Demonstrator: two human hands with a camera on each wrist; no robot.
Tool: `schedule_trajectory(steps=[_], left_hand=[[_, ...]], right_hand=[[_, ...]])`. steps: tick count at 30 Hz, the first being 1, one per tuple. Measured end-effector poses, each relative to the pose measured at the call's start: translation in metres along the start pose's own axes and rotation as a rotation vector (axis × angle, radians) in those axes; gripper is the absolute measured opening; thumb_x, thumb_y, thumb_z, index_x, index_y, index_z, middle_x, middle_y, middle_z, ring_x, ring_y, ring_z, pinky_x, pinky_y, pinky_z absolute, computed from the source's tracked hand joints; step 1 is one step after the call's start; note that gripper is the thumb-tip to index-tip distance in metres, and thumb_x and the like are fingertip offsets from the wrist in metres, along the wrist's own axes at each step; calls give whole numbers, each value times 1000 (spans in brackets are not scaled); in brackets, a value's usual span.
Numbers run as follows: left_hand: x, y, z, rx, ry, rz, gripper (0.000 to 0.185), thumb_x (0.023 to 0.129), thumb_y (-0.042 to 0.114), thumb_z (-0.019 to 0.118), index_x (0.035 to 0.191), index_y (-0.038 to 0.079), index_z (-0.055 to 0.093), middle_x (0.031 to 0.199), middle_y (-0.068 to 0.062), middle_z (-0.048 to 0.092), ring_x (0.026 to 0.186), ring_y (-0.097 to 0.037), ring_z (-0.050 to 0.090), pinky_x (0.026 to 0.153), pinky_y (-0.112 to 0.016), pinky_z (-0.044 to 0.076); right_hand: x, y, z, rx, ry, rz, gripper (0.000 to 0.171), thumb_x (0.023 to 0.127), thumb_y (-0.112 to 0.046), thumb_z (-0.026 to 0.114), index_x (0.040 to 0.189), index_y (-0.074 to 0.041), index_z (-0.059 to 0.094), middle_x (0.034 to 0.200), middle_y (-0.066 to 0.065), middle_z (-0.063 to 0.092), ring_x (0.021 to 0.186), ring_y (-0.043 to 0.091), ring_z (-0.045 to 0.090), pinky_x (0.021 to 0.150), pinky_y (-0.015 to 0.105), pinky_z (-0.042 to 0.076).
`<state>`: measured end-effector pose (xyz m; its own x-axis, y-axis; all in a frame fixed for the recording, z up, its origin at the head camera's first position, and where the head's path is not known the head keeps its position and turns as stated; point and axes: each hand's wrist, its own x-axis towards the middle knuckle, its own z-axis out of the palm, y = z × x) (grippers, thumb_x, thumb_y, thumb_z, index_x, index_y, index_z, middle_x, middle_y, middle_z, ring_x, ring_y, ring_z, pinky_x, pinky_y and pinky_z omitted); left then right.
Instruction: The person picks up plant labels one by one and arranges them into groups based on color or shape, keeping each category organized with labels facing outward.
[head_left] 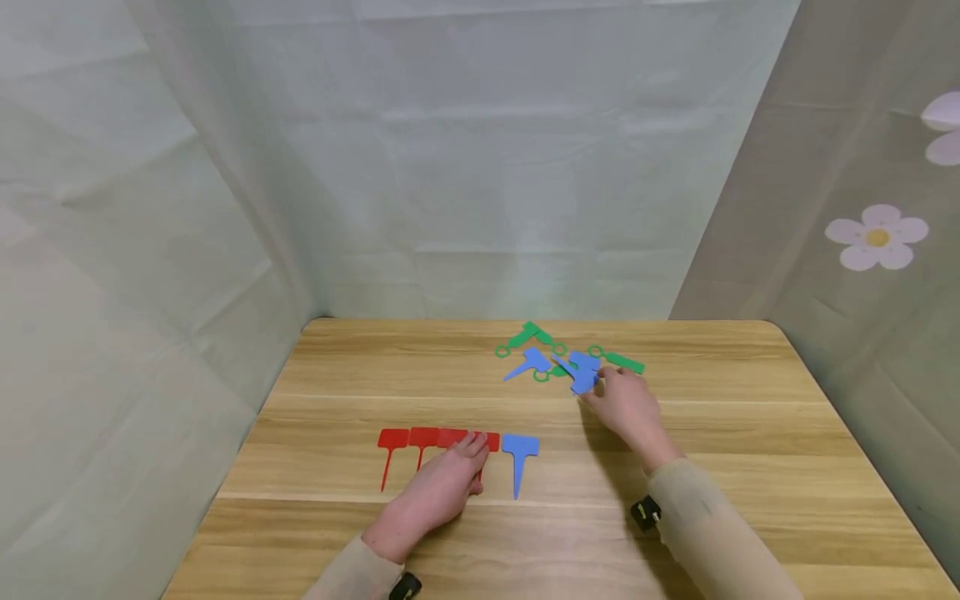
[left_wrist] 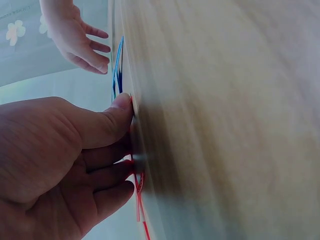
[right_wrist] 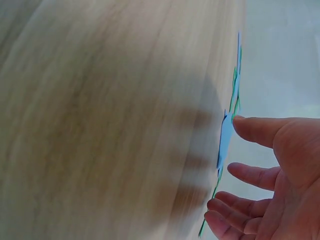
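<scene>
Several red T-shaped plant labels (head_left: 393, 438) lie side by side in a row, heads away from me and stems toward me. My left hand (head_left: 442, 483) rests over the right part of this row, its fingertips on the red heads and hiding some stems. Just right of the row lies one blue T-shaped plant label (head_left: 521, 447). Farther back, my right hand (head_left: 628, 404) reaches to overlapping blue labels (head_left: 584, 382). In the right wrist view, the thumb (right_wrist: 255, 129) is right at a blue label's edge, while the other fingers are spread apart from it.
Another blue label (head_left: 536, 360) lies left of the overlapping ones. Around them are several green labels with ring ends (head_left: 625, 362), some partly covered. The wooden table (head_left: 315, 375) meets pale cloth walls (head_left: 487, 208) at the back and sides.
</scene>
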<state>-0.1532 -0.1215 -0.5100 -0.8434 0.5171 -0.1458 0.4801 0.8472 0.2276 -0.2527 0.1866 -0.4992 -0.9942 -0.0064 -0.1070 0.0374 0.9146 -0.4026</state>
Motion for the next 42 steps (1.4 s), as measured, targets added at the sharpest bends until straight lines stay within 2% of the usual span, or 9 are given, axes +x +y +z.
schedule_trajectory(steps=[8, 15, 21, 25, 36, 42], left_hand=[[1, 0, -2, 9, -13, -10, 56, 100, 19, 78, 149, -2, 61, 161, -17, 52, 151, -35, 46, 116, -47, 46], [1, 0, -4, 5, -17, -11, 57, 99, 18, 79, 149, -3, 61, 160, -17, 52, 150, -36, 46, 116, -47, 47], [1, 0, -4, 11, -19, -13, 57, 99, 18, 79, 149, -3, 61, 160, -17, 52, 150, -36, 47, 116, -47, 47], [1, 0, -3, 16, -17, -8, 56, 99, 18, 78, 149, -3, 61, 160, -17, 52, 150, -36, 47, 115, -46, 48], [2, 0, -2, 12, -18, -13, 57, 99, 18, 79, 149, -2, 60, 160, -16, 52, 150, -35, 47, 115, -46, 48], [2, 1, 0, 14, -6, -7, 56, 99, 18, 78, 149, -3, 61, 160, -17, 52, 150, -35, 47, 115, -46, 48]], right_hand=[[7, -2, 1, -13, -13, 27, 74, 100, -45, 73, 154, 0, 53, 154, 33, 46, 139, 53, 47, 99, 68, 53], [11, -2, 4, -44, -1, 33, 59, 99, -48, 73, 131, 1, 66, 147, 32, 51, 134, 53, 49, 92, 66, 55], [12, -3, 5, -58, 2, 31, 68, 99, -46, 74, 146, 1, 62, 145, 31, 52, 133, 52, 49, 93, 67, 55], [12, -3, 6, -55, -1, 34, 69, 98, -45, 76, 148, 0, 61, 145, 32, 52, 133, 53, 49, 93, 66, 55], [16, 0, 6, 15, -1, 54, 69, 96, -43, 79, 147, -1, 60, 150, 31, 50, 139, 52, 45, 95, 65, 54], [16, 3, 5, 69, 22, 58, 63, 92, -39, 82, 138, -1, 61, 138, 27, 60, 129, 49, 52, 85, 58, 55]])
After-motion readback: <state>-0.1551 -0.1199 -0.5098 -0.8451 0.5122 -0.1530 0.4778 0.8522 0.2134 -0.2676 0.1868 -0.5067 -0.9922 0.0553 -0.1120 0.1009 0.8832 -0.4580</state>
